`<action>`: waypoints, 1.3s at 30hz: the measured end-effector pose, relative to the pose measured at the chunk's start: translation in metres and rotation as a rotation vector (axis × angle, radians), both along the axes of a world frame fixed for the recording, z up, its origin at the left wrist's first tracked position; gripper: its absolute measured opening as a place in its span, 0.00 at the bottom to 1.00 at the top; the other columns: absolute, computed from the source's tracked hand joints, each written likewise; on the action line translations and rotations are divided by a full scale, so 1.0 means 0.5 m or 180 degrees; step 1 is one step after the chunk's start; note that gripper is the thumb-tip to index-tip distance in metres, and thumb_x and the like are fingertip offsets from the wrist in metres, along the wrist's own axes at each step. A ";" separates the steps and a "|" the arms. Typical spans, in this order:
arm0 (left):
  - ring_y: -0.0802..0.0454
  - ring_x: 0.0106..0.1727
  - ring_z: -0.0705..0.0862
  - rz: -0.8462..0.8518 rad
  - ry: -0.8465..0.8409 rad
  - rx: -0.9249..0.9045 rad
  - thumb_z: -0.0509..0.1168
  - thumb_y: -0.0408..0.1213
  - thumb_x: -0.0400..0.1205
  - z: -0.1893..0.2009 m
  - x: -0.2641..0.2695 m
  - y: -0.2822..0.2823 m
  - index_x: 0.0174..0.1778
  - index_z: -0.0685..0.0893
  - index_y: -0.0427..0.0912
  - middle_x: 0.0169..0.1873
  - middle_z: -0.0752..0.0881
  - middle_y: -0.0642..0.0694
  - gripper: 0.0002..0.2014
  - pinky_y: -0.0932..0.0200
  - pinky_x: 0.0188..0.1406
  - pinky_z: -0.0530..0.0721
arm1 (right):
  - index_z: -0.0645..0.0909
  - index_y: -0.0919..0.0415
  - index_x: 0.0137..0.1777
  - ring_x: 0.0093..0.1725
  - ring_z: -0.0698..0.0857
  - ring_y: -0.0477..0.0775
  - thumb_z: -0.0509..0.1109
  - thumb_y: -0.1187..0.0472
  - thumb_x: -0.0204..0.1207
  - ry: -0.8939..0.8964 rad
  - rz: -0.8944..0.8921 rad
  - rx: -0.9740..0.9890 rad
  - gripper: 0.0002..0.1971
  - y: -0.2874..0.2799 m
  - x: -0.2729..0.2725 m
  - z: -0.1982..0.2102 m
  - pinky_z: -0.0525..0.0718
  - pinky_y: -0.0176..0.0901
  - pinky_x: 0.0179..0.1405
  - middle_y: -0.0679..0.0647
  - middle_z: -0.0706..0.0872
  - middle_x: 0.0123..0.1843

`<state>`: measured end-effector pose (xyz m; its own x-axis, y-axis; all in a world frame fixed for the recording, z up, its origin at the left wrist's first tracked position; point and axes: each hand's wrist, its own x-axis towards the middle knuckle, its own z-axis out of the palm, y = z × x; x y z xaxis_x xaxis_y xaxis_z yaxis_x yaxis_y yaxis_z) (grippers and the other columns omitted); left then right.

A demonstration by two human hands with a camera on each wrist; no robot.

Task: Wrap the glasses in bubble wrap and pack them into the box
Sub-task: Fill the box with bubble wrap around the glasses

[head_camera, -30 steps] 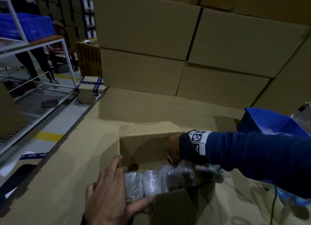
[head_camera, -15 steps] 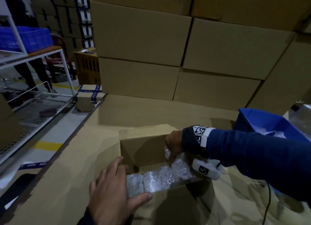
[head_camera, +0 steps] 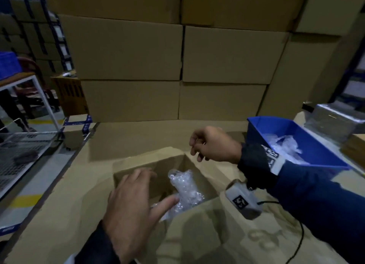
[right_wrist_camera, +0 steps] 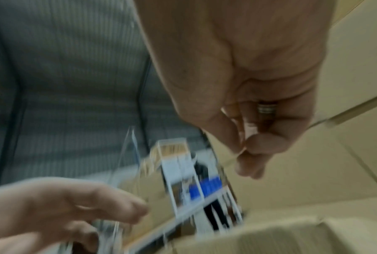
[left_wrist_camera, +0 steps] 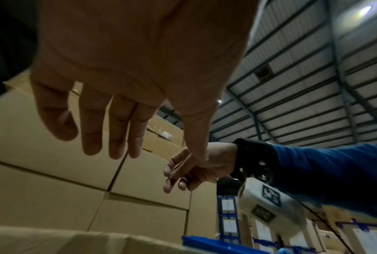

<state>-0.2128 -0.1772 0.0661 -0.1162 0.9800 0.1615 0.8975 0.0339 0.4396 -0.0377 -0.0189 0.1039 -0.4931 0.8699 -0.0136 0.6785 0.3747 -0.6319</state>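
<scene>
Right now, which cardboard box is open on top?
The small box right under the two hands, with bubble-wrapped glasses showing inside. The big stacked cartons behind it are all closed.

- Open brown cardboard box (head_camera: 199, 176) at lower centre of the head view, on a cardboard-covered table (head_camera: 59, 214).
- Clear bubble-wrapped bundles (head_camera: 185, 186) inside the box, near its right wall.
- Left hand (head_camera: 134, 210) over the box's lower left corner, thumb beside the bundles.
- Right hand (head_camera: 213, 145) above the box's upper right corner, apart from it.
- Blue plastic bin (head_camera: 254, 129) at right of the box, crumpled clear wrap (head_camera: 284, 145) in it.
- Stacked large cardboard cartons (head_camera: 177, 66) behind the table, across the upper frame.
- White wire rack (head_camera: 21, 145) at left edge, off the table.
</scene>
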 end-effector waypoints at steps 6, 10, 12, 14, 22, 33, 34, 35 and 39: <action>0.62 0.61 0.75 -0.0491 -0.0406 0.0484 0.67 0.64 0.72 0.041 0.136 0.059 0.65 0.78 0.54 0.59 0.79 0.60 0.28 0.66 0.59 0.70 | 0.75 0.60 0.46 0.34 0.90 0.60 0.48 0.78 0.73 0.0999 -0.0680 -0.0120 0.17 -0.029 0.171 -0.028 0.78 0.46 0.31 0.58 0.91 0.43; 0.59 0.63 0.76 -0.0600 -0.0571 0.0554 0.69 0.63 0.74 0.035 0.231 0.115 0.65 0.80 0.52 0.60 0.81 0.57 0.27 0.64 0.56 0.69 | 0.77 0.66 0.47 0.39 0.89 0.64 0.48 0.82 0.71 0.1024 -0.0922 0.0072 0.19 -0.037 0.288 -0.048 0.82 0.38 0.33 0.62 0.91 0.41; 0.58 0.63 0.76 -0.0669 -0.0647 0.0561 0.70 0.60 0.76 0.031 0.282 0.142 0.65 0.80 0.50 0.61 0.82 0.56 0.26 0.67 0.53 0.66 | 0.79 0.74 0.51 0.40 0.88 0.61 0.48 0.85 0.69 0.0935 -0.1007 0.0118 0.21 -0.038 0.344 -0.051 0.86 0.42 0.42 0.66 0.90 0.42; 0.56 0.63 0.78 -0.0737 -0.0733 0.0524 0.71 0.58 0.76 0.025 0.329 0.171 0.64 0.81 0.48 0.61 0.83 0.54 0.25 0.66 0.53 0.68 | 0.81 0.72 0.51 0.35 0.86 0.48 0.50 0.84 0.67 0.0741 -0.1171 0.0147 0.21 -0.032 0.402 -0.051 0.84 0.41 0.41 0.64 0.90 0.40; 0.51 0.55 0.84 -0.0812 -0.1431 0.0140 0.75 0.48 0.75 -0.026 0.505 0.299 0.57 0.84 0.45 0.50 0.87 0.51 0.18 0.57 0.59 0.81 | 0.84 0.57 0.49 0.45 0.84 0.55 0.63 0.73 0.70 -0.0876 -0.1751 0.0299 0.14 0.092 0.622 -0.056 0.79 0.40 0.40 0.56 0.91 0.50; 0.46 0.64 0.83 -0.0817 -0.0934 -0.0404 0.65 0.38 0.83 -0.092 0.632 0.485 0.66 0.82 0.41 0.60 0.87 0.45 0.15 0.58 0.65 0.77 | 0.84 0.60 0.65 0.68 0.79 0.61 0.58 0.67 0.82 -0.1725 -0.1348 -0.0081 0.18 0.260 0.699 -0.094 0.78 0.46 0.64 0.58 0.82 0.70; 0.46 0.65 0.82 -0.0835 -0.0851 -0.0446 0.64 0.38 0.84 -0.100 0.635 0.496 0.67 0.81 0.42 0.61 0.86 0.45 0.16 0.59 0.66 0.76 | 0.84 0.59 0.65 0.68 0.79 0.60 0.56 0.68 0.82 -0.1769 -0.1261 -0.0170 0.19 0.272 0.699 -0.094 0.78 0.45 0.64 0.57 0.80 0.72; 0.46 0.66 0.82 -0.0843 -0.0775 -0.0482 0.64 0.39 0.84 -0.106 0.638 0.504 0.69 0.80 0.43 0.63 0.86 0.45 0.17 0.59 0.66 0.75 | 0.85 0.58 0.65 0.67 0.80 0.59 0.56 0.69 0.82 -0.1857 -0.1184 -0.0268 0.20 0.282 0.699 -0.093 0.78 0.44 0.61 0.56 0.79 0.73; 0.48 0.72 0.78 -0.0874 -0.0646 -0.0613 0.62 0.38 0.85 -0.127 0.643 0.526 0.74 0.77 0.45 0.71 0.81 0.46 0.20 0.61 0.72 0.71 | 0.87 0.58 0.62 0.51 0.85 0.55 0.62 0.66 0.81 -0.2012 -0.1036 -0.0516 0.16 0.330 0.700 -0.110 0.80 0.39 0.45 0.56 0.83 0.68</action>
<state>0.1085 0.0859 0.0026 0.1439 0.9892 -0.0276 0.7802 -0.0962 0.6181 0.3124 0.1459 0.0491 -0.0651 0.9340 -0.3513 0.9932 0.0268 -0.1129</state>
